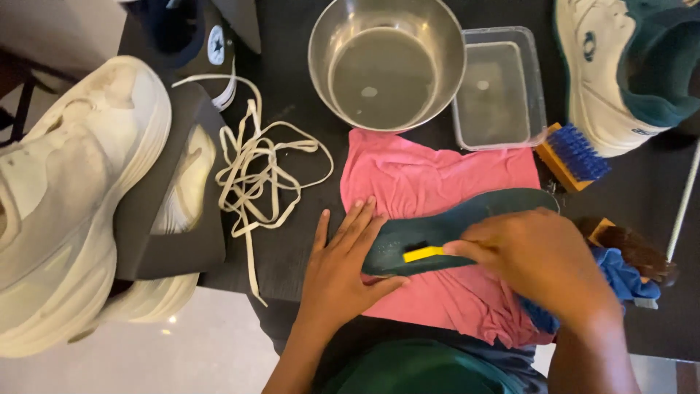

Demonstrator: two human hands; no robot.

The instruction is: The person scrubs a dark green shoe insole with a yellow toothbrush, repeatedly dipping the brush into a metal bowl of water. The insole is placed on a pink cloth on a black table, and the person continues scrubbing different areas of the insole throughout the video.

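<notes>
Right, dark counter fills the frame. White sneaker at far left, steel bowl of water top centre, clear tub beside it. Pink cloth mid-frame, dark green insole lying on it. Left hand flat and released, fingertips pinning the insole's left end. Right hand clenched on a small yellow brush, touching the insole. Loose white laces centre-left.

Single head-worn view, steeply downward, close over the dark table, nearly top-down
</notes>
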